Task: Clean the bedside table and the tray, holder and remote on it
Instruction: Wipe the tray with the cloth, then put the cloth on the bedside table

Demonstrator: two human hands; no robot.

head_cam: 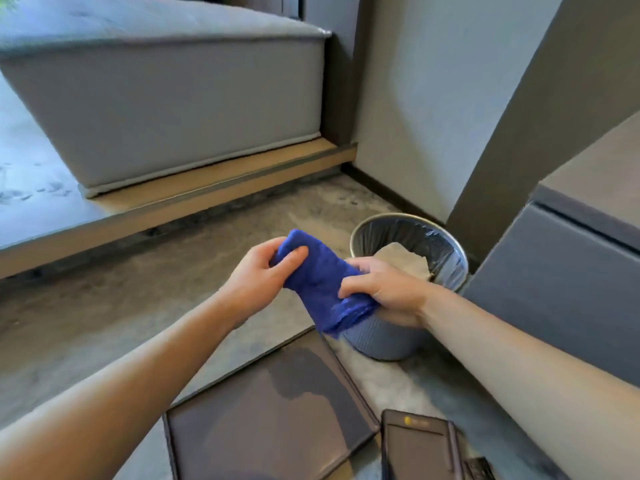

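Marbled bedside table (398, 386), on it dark tray (270, 410), grey ribbed holder (377, 341), black case (419, 448)

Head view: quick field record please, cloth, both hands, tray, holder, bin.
cloth: blue cloth, bunched, held in the air
left hand: grips its upper end
right hand: grips its lower end, over grey holder
grey holder: upright on table
tray: dark, flat on table, darker patch
bin: on floor, black liner, pale paper inside

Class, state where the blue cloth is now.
Centre of the head view: the blue cloth is gripped by left hand and right hand, just above the grey holder.
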